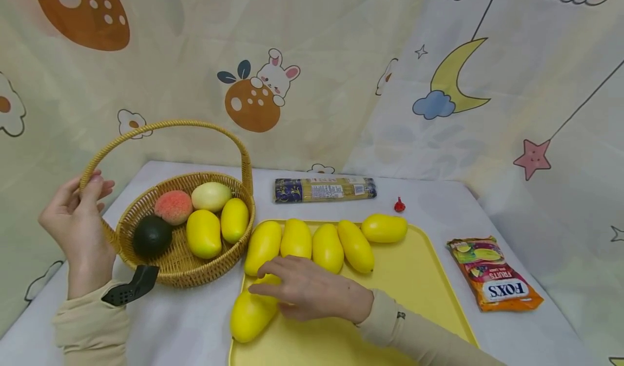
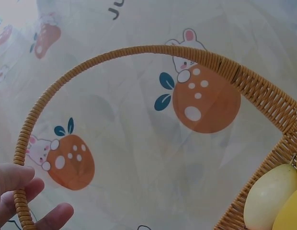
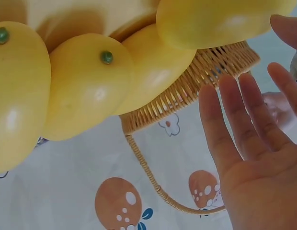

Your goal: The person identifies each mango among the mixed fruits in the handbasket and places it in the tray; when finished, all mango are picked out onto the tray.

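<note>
My left hand [image 1: 88, 220] grips the handle [image 1: 185, 123] of a wicker basket [image 1: 195, 278] between thumb and fingers. Inside the basket lie a dark green avocado-like fruit [image 1: 152, 237], a pink peach [image 1: 173, 207], a pale yellow-green oval fruit [image 1: 211, 196] and two yellow mangoes [image 1: 203, 235]. On a yellow tray [image 1: 414, 290], several mangoes [image 1: 327, 247] line the back edge. My right hand [image 1: 312, 290] hovers by the mango [image 1: 249, 317] at the tray's left. Its fingers [image 3: 249, 120] are extended and apart from the fruit in the right wrist view.
Behind the tray lies a long packet [image 1: 325, 189] that looks like dry noodles. A small red object [image 1: 400, 204] sits to its right. A Fox's candy bag [image 1: 494, 274] rests right of the tray. Patterned fabric [image 1: 331, 84] hangs behind the table.
</note>
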